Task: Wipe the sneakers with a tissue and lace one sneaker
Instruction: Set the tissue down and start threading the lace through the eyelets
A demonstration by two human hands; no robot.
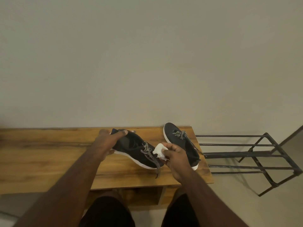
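Head view: hands apart, left hand [109, 139] gripping half-hidden sneaker [136, 150], right hand [176, 157] pinching tissue [158, 150].

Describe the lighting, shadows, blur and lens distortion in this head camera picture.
Head view: dim, warm light with no glare; the table edge bows and the metal rack splays from wide-angle distortion; a soft shadow lies under the sneaker gripped by the left hand; the far-left edge looks smeared; the tissue in the right hand is the brightest spot, its folds washed out.
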